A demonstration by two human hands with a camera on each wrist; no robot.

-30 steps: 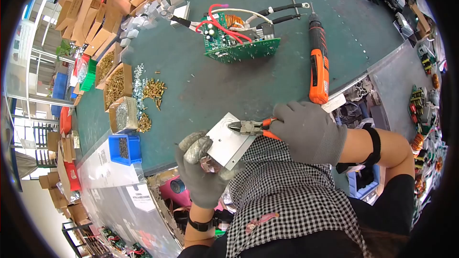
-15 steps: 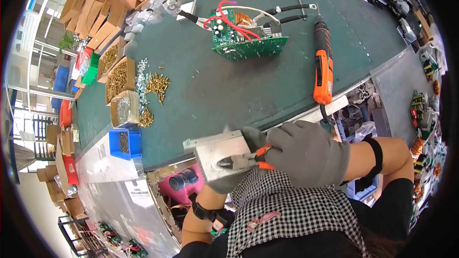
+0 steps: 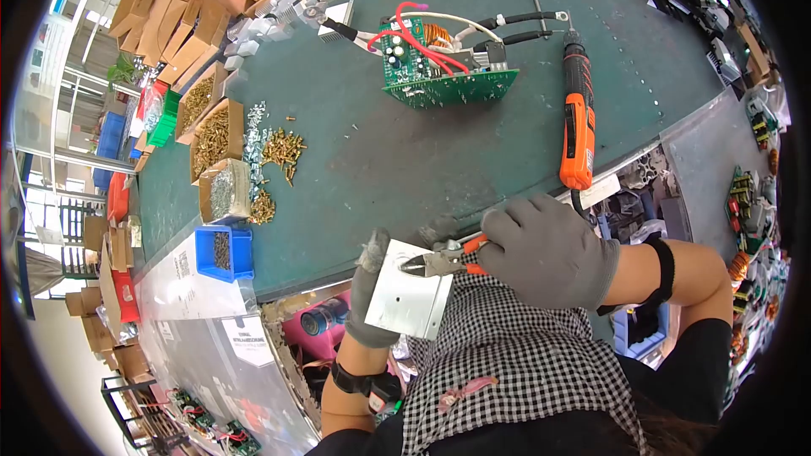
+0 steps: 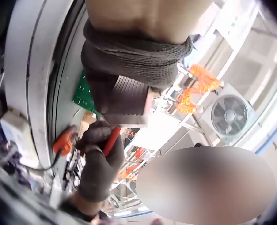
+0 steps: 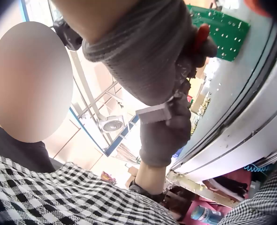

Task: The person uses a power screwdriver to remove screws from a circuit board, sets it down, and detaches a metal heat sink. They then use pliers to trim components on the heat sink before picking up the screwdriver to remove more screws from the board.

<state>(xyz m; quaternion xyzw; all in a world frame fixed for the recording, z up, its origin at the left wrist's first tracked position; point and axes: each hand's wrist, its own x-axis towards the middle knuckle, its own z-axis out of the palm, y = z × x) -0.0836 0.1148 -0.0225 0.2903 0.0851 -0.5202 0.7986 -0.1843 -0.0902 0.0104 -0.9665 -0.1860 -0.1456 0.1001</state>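
In the head view my gloved left hand (image 3: 369, 308) grips a silver metal heat sink (image 3: 397, 308) from behind and below, its flat face turned up to the camera. Fins on the heat sink's other side (image 4: 129, 96) show in the left wrist view. My gloved right hand (image 3: 549, 253) holds cutting pliers (image 3: 441, 263) by their orange-red handles. The pliers' tips lie against the flat face near its upper edge, over a small spot there. A small dark hole sits lower on the same face. Most left fingers are hidden behind the heat sink.
On the green bench stands a green circuit board (image 3: 452, 89) with red and black cables. An orange electric screwdriver (image 3: 579, 139) lies to its right. Brass screws (image 3: 283, 148), cardboard boxes of screws (image 3: 211, 139) and a blue bin (image 3: 242, 266) are at left.
My left hand has turned the heat sink, which swung down and left, then back up to a new angle. My right hand has followed with the pliers, their tips staying at its face.
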